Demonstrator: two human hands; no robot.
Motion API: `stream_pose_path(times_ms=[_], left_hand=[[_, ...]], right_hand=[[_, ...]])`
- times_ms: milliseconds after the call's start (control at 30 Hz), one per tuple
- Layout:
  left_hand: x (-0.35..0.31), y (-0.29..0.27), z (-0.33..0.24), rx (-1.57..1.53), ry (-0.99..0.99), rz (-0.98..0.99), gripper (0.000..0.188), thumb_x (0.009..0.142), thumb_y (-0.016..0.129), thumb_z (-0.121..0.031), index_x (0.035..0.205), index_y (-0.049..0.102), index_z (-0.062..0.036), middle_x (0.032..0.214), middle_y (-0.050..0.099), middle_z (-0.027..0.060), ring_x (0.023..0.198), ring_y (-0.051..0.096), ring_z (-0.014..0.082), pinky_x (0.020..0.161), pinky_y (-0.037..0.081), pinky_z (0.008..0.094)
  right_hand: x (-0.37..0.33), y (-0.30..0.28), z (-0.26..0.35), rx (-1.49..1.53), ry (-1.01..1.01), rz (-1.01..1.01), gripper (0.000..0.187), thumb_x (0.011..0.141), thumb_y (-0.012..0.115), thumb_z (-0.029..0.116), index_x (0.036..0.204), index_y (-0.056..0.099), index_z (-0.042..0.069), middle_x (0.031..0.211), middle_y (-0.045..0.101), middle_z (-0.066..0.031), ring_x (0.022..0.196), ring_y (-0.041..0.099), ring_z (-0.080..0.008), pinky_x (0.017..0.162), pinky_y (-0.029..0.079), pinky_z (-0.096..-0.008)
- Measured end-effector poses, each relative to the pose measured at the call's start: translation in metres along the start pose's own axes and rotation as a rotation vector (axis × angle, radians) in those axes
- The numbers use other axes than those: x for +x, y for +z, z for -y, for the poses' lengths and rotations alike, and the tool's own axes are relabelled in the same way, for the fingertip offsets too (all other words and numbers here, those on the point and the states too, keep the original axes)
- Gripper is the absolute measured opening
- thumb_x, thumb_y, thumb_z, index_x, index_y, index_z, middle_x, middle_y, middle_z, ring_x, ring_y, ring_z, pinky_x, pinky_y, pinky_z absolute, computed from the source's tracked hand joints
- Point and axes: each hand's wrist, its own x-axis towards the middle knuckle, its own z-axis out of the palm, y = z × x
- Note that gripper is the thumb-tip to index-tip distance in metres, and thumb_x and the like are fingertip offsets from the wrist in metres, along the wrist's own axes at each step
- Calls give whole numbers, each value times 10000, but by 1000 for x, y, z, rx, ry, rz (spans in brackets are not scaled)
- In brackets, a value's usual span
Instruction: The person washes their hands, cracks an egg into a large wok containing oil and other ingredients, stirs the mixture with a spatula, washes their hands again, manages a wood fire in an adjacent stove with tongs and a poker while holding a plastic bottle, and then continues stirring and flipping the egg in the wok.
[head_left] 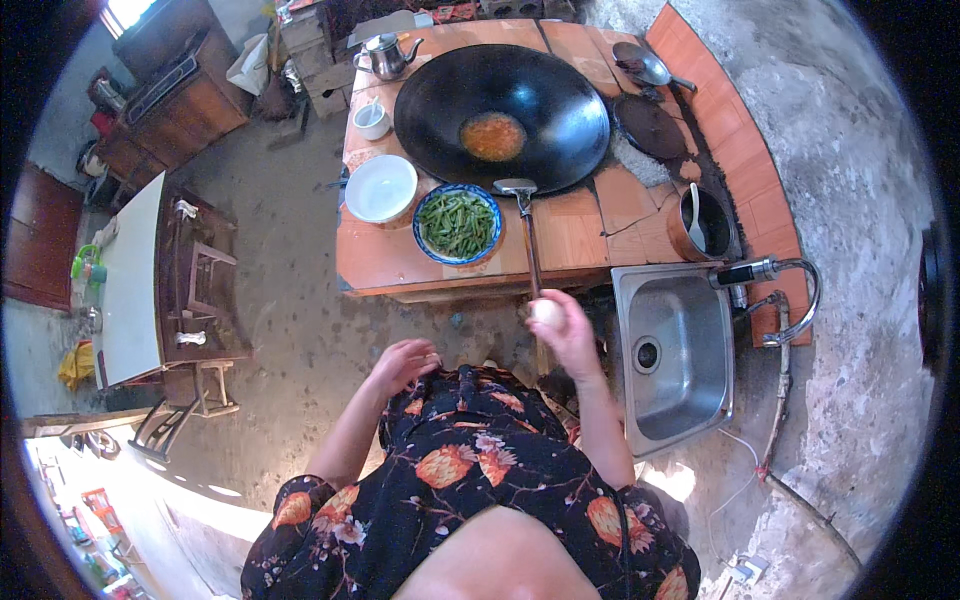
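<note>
floral shirt; right hand holding white lump near spatula, sink; left hand slack

Orange-tiled counter: black wok, silver kettle, white bowl, white cup, blue-rimmed bowl.

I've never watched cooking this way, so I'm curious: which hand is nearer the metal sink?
Right. The right hand is just left of the metal sink; the left hand is farther left, beside the floral clothing.
</note>
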Motion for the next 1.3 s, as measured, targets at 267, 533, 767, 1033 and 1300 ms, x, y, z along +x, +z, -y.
stream_pose_path(times_ms=[267,533,767,1033,1300], left_hand=[[-6,83,-25,-640,-147,540,499,932,453,-488,1167,535,-57,1132,593,142,1059,578,298,906,491,445],[-26,5,-22,-901,-111,149,312,961,465,-291,911,587,-7,913,605,144,904,575,295,774,521,414],[-51,-59,-28,-990,25,-131,255,950,467,-253,878,577,-35,897,616,122,883,583,284,758,523,413],[-48,-118,-11,-1091,81,-248,245,941,469,-245,902,576,-28,899,607,122,887,575,290,740,520,415],[-62,-106,-18,-1129,160,-422,254,951,444,-255,884,564,-41,880,614,114,873,585,286,775,517,417]], right_hand=[[4,92,-6,-744,-467,350,503,749,689,144,1198,516,-5,1182,513,-183,1138,486,-344,985,401,-406],[17,17,-15,-1622,58,576,425,822,541,100,1245,523,135,1020,499,-210,954,551,-351,769,494,-432],[26,-31,-31,-1699,-363,643,132,806,567,152,925,595,100,923,513,-164,827,569,-322,656,504,-410],[152,-37,75,-1125,-678,197,93,790,659,89,880,633,95,832,631,-97,761,609,-269,686,489,-363],[347,-81,65,-485,-199,-277,216,878,635,220,973,642,26,664,618,-33,513,546,-73,470,435,-211]])
